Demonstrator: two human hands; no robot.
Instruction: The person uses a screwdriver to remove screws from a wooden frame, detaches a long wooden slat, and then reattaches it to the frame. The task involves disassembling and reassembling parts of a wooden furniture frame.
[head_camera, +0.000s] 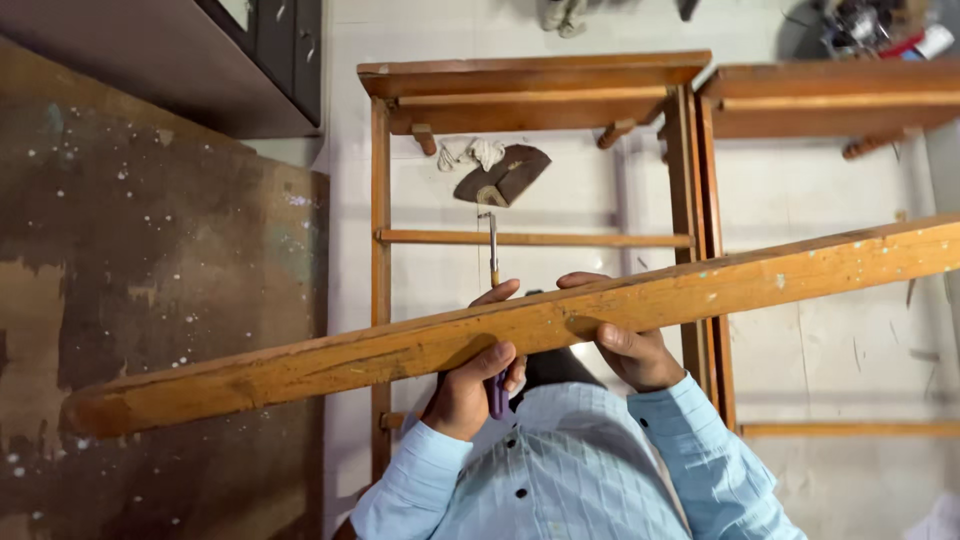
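Observation:
A long wooden plank (400, 350) flecked with paint runs slantwise across the view, low at the left and high at the right. My left hand (468, 388) grips it from below, fingers curled over its near edge. The same hand holds a purple-handled screwdriver (493, 245), its thin shaft pointing away from me past the plank. My right hand (628, 350) clasps the plank just to the right, thumb over the top edge. Light blue shirt sleeves cover both arms.
Under the plank a wooden frame (380, 200) with a crossbar stands on the pale floor, and a second frame (830, 95) stands beside it at the right. A dark wedge-shaped piece (505, 175) and a white rag (478, 152) lie inside. A stained board (150, 260) fills the left; a dark cabinet (260, 60) is behind it.

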